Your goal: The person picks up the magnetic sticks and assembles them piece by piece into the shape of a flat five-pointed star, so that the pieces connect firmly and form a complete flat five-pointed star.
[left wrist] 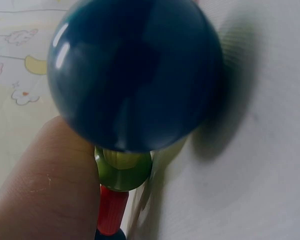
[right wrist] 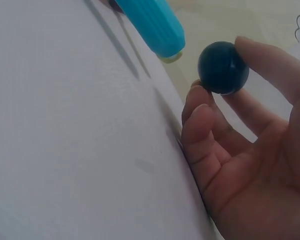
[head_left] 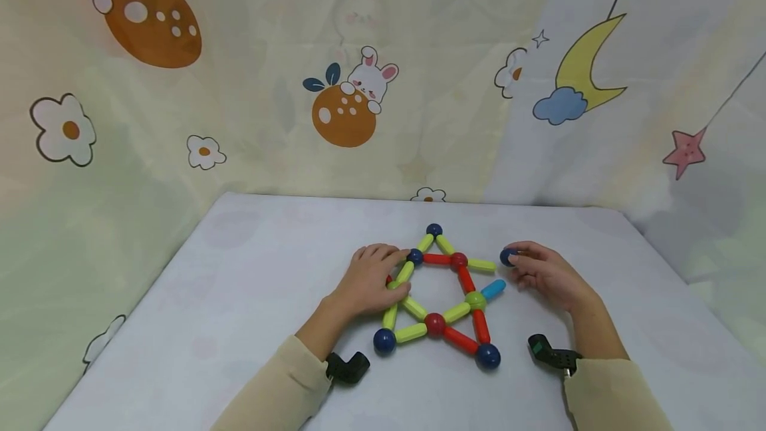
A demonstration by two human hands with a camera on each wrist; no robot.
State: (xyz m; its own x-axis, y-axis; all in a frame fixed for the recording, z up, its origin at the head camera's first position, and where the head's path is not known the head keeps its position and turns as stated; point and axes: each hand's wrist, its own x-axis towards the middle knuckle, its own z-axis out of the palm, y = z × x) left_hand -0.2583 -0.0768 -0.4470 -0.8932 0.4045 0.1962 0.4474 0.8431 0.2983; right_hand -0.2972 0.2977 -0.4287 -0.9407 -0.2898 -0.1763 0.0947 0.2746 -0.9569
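Observation:
A flat, star-like figure of magnetic sticks and balls lies on the table, with lime sticks (head_left: 411, 333), red sticks (head_left: 461, 339) and dark blue balls (head_left: 385, 342) at its corners. My left hand (head_left: 372, 283) rests on its left side, index fingertip at an upper blue ball (head_left: 415, 257) and thumb across the lime sticks; it partly hides a red piece. At the right, my right hand (head_left: 547, 276) pinches a loose dark blue ball (right wrist: 223, 68) between thumb and index finger. This ball is just beyond a lime stick's free end (head_left: 482, 265). A light blue stick (head_left: 493, 290) points outward from the green ball (head_left: 475, 300).
The white table (head_left: 269, 258) ends at a back edge against a patterned cloth (head_left: 257, 118). Black wrist cameras (head_left: 349, 369) sit at both sleeve cuffs. In the left wrist view, one corner ball (left wrist: 135, 75) fills much of the picture.

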